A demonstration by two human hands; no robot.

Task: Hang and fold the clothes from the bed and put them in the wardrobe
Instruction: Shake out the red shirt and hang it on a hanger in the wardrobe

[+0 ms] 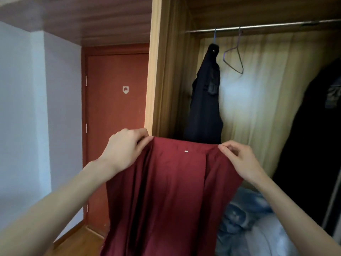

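Open wardrobe (171, 71) fills the right side of the view, wood frame, metal rail (258, 27) across the top; red door (116, 108) and pale wall to the left.

On the rail: a dark garment (204, 100) on a hanger at the left end, and just right of it an empty wire hanger (234, 59). More dark clothes (317, 135) hang at far right. Wardrobe floor holds a pile of blue-grey fabric (245, 218).

Task item: dark red garment (166, 191), held up in the air in front of the wardrobe opening, near side, below the hanging dark garment. Small white tag shows near its top edge.

Left hand (125, 146) pinches the top left corner, thumb and fingers closed on the fabric. Right hand (239, 159) pinches the top right corner the same way. Edge is pulled roughly taut between them, rest drapes straight down out of view.

Likely reason for the hold: gripping both top corners lets gravity flatten the cloth, so it can be lined up for a hanger or a fold. Empty hanger within reach suggests hanging is next, but that's a guess. Can't tell what kind of garment it is.
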